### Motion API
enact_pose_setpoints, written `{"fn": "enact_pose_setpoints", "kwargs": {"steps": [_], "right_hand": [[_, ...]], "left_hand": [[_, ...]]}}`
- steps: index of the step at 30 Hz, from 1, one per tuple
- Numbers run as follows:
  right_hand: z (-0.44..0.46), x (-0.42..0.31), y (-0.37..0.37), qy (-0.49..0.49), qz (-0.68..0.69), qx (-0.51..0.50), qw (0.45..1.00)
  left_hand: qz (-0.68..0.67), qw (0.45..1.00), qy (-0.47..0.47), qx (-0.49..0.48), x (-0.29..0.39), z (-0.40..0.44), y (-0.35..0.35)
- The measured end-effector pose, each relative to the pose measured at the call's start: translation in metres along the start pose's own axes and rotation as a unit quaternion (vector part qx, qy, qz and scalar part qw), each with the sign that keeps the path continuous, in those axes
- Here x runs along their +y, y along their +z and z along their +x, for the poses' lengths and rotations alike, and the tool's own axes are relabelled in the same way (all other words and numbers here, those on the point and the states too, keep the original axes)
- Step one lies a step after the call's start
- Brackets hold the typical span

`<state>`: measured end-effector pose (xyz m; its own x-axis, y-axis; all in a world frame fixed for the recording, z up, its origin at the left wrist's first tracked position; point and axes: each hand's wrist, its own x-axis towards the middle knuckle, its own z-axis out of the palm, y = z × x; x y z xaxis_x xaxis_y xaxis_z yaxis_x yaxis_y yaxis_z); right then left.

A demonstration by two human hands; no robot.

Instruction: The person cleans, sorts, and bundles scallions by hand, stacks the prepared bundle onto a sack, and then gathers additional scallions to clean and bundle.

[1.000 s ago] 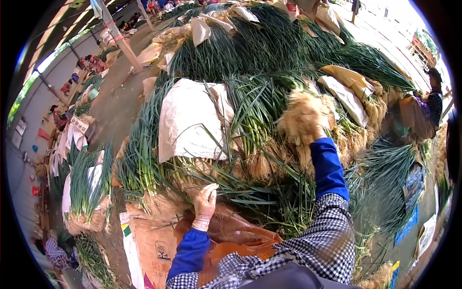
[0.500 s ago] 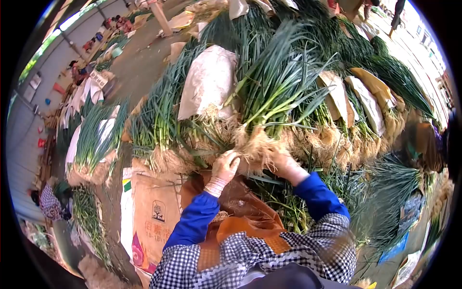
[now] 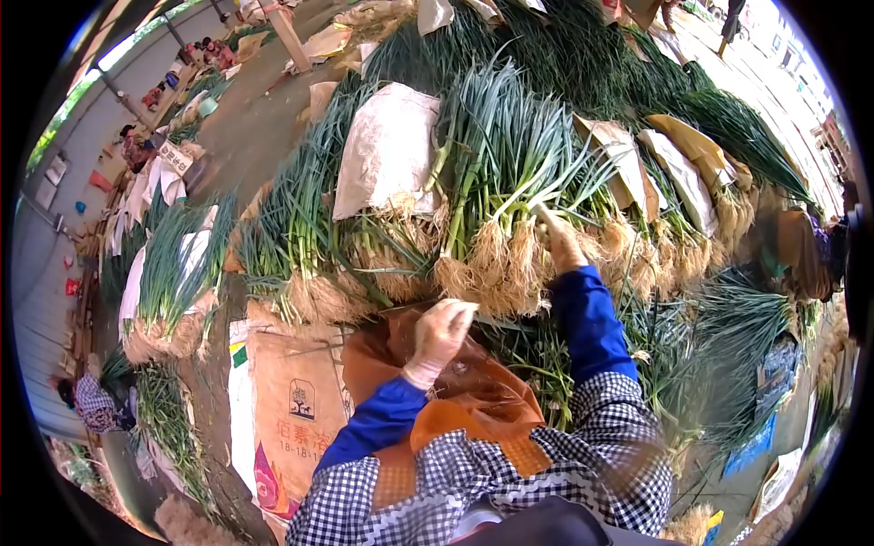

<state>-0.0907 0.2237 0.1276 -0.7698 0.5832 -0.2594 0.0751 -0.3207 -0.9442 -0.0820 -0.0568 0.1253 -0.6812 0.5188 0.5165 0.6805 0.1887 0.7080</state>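
My left hand (image 3: 441,338), in a thin pale glove, is held above the brown apron (image 3: 482,387), apart from the plants. Its thumb and fingers are pinched together; whatever is between them is too small to name. My right hand (image 3: 562,241) reaches forward to the right side of a bunch of spring onions (image 3: 496,173). Its fingers close at the pale lower stalks, just above the roots, and are partly hidden. The bunch lies with its green leaves pointing away and its tan, stringy roots (image 3: 496,268) toward me.
More spring onions (image 3: 305,209) lie left of the bunch beside a white sack (image 3: 387,150). Folded sacks (image 3: 678,182) sit among the roots on the right. A printed orange sack (image 3: 296,400) lies at my left. Loose greens (image 3: 537,373) lie below my right arm. Other people (image 3: 96,400) sit far left.
Both hands were together at the roots of a raised bunch. That bunch now lies among the others. My left hand has drawn back toward me; my right hand has moved forward and right.
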Motion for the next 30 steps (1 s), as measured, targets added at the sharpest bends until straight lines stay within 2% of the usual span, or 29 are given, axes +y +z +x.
{"fn": "enact_pose_setpoints", "kwargs": {"steps": [2,3,4,6,7,8,9,10,11,12,14,15,17,18,20,22,25,26,27,28,29,30], "right_hand": [[-0.005,0.009,0.01,-0.09,0.068,0.003,0.994],[-0.013,0.011,0.007,-0.096,0.1,-0.001,0.99],[-0.034,0.007,0.0,-0.099,0.09,-0.016,0.991],[-0.083,0.01,-0.009,-0.06,-0.015,-0.031,0.998],[-0.106,0.015,-0.009,-0.042,-0.034,-0.045,0.998],[-0.127,0.02,-0.006,-0.02,-0.051,-0.059,0.997],[-0.143,0.021,-0.004,-0.024,-0.089,-0.097,0.991],[-0.155,0.021,-0.007,0.016,-0.105,-0.152,0.983],[-0.159,0.027,-0.011,0.04,-0.086,-0.161,0.982],[-0.16,0.032,-0.015,0.061,-0.067,-0.171,0.981],[-0.155,0.038,-0.017,0.052,-0.055,-0.13,0.989],[-0.15,0.038,-0.017,0.035,-0.026,-0.105,0.994],[-0.135,0.042,-0.019,-0.027,0.055,-0.048,0.997],[-0.114,0.06,-0.026,-0.007,0.088,0.018,0.996],[-0.101,0.069,-0.024,-0.044,0.024,0.045,0.998],[-0.099,0.093,-0.024,-0.111,-0.016,0.107,0.988],[-0.107,0.123,-0.027,-0.128,-0.036,0.214,0.968],[-0.133,0.106,-0.019,-0.152,-0.115,0.169,0.967],[-0.15,0.111,-0.023,-0.137,-0.091,0.076,0.983],[-0.167,0.115,-0.03,-0.119,-0.067,-0.018,0.991],[-0.186,0.106,-0.037,-0.164,-0.204,-0.083,0.962],[-0.204,0.092,-0.047,-0.207,-0.335,-0.146,0.908]], "left_hand": [[-0.065,0.997,-0.016,-0.026,0.028,0.013,0.007],[-0.151,0.979,-0.103,-0.087,0.023,0.009,0.011],[-0.154,0.979,-0.097,-0.089,0.018,0.008,0.018],[-0.311,0.923,-0.212,-0.076,0.006,-0.004,0.039],[-0.299,0.924,-0.182,-0.153,-0.008,-0.014,0.052],[-0.444,0.797,-0.345,-0.219,0.015,-0.013,0.05],[-0.416,0.819,-0.312,-0.241,0.012,-0.029,0.068],[-0.386,0.841,-0.273,-0.264,0.009,-0.042,0.086],[-0.436,0.802,-0.335,-0.233,0.018,-0.048,0.09],[-0.317,0.883,-0.254,-0.236,0.001,-0.061,0.102],[-0.514,0.713,-0.436,-0.195,0.011,-0.06,0.101],[-0.558,0.668,-0.448,-0.204,0.006,-0.065,0.101],[-0.573,0.648,-0.462,-0.197,0.008,-0.071,0.103],[-0.587,0.626,-0.476,-0.191,0.009,-0.073,0.104],[-0.576,0.624,-0.494,-0.187,0.013,-0.073,0.104],[-0.671,0.492,-0.5,-0.242,0.012,-0.071,0.097],[-0.685,0.465,-0.522,-0.206,0.016,-0.069,0.098],[-0.691,0.453,-0.532,-0.186,0.014,-0.07,0.1],[-0.691,0.446,-0.539,-0.18,0.011,-0.07,0.101],[-0.661,0.431,-0.591,-0.169,0.003,-0.072,0.104],[-0.623,0.456,-0.625,-0.118,0.001,-0.069,0.105],[-0.581,0.478,-0.655,-0.068,0.0,-0.063,0.107]]}}
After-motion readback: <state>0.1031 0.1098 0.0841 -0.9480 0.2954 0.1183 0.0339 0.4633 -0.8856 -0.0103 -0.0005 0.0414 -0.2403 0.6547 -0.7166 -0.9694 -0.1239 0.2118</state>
